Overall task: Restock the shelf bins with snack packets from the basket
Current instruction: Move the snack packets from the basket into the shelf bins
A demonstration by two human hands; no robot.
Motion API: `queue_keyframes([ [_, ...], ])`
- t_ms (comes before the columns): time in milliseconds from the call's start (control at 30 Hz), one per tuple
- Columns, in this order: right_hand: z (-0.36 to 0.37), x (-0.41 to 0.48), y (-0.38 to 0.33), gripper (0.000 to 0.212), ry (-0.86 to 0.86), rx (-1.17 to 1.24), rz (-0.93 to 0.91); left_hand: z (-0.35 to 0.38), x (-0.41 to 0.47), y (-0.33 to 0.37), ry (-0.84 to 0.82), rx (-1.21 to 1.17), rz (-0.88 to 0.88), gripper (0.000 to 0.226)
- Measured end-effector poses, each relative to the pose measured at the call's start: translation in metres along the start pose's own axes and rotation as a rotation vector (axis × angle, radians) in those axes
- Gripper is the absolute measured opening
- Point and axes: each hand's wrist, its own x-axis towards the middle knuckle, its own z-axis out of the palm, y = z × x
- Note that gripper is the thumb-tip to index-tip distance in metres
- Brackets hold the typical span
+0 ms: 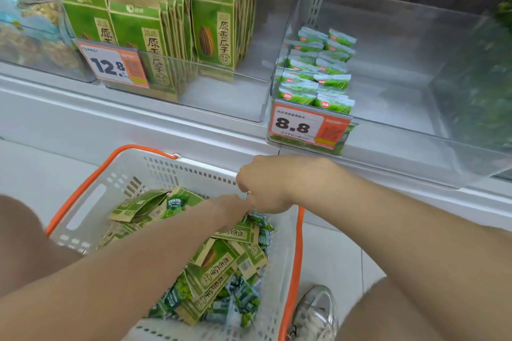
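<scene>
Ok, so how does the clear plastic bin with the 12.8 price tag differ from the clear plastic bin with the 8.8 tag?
The clear plastic bin tagged 12.8 holds tall brown-and-green paper packets standing upright; the clear plastic bin tagged 8.8 holds small green-and-white sachets in two rows. The 12.8 bin's packets reach well above its front wall; the 8.8 bin's sachets sit low, with much floor bare. Both have orange-and-white price tags in front.
</scene>
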Motion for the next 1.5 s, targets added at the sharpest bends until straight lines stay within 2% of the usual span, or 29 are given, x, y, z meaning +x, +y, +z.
queue_keyframes([
  [133, -0.003, -0.005, 0.004, 0.023, -0.005, 0.020, 0.007, 0.010, 0.009, -0.009, 0.123, -0.093, -0.011, 0.042],
  [267, -0.013, -0.018, 0.008, 0.021, -0.002, 0.022, 0.021, 0.009, 0.005, -0.014, 0.249, -0.184, -0.008, 0.029],
  [433, -0.029, -0.043, 0.010, 0.033, 0.008, -0.007, 0.058, -0.011, -0.022, -0.012, 0.424, -0.400, -0.028, 0.005],
  [500, -0.038, -0.060, 0.009, 0.037, 0.032, -0.001, 0.080, -0.023, -0.038, -0.011, 0.473, -0.512, -0.041, 0.013],
  [600, -0.046, -0.088, 0.011, 0.040, 0.062, -0.001, 0.148, -0.041, -0.064, -0.006, 0.448, -0.744, -0.005, 0.021],
  [800, -0.039, -0.134, 0.020, 0.033, 0.051, -0.023, 0.238, -0.062, -0.111, 0.029, 0.400, -1.221, 0.285, 0.022],
  [900, -0.035, -0.153, 0.027, 0.043, 0.188, 0.034, 0.296, -0.071, -0.127, 0.049, 0.485, -1.417, 0.385, 0.024],
  [967, -0.034, -0.166, 0.037, 0.046, 0.339, 0.210, 0.308, -0.080, -0.136, 0.059, 0.553, -1.520, 0.429, 0.026],
  [1067, -0.033, -0.180, 0.053, 0.043, 0.492, 0.763, 0.308, -0.093, -0.147, 0.070, 0.668, -1.590, 0.479, 0.029],
  [1133, -0.036, -0.186, 0.062, 0.047, 0.525, 1.026, 0.310, -0.098, -0.151, 0.075, 0.718, -1.585, 0.490, 0.033],
  [1267, -0.045, -0.189, 0.073, 0.052, 0.505, 1.160, 0.308, -0.104, -0.154, 0.082, 0.780, -1.577, 0.480, 0.035],
  [1400, -0.056, -0.182, 0.078, 0.069, 0.584, 1.379, 0.316, -0.121, -0.156, 0.091, 0.899, -1.719, 0.486, 0.036],
  [1500, -0.067, -0.177, 0.076, 0.056, 0.650, 1.445, 0.337, -0.132, -0.158, 0.097, 0.958, -1.756, 0.486, 0.037],
])
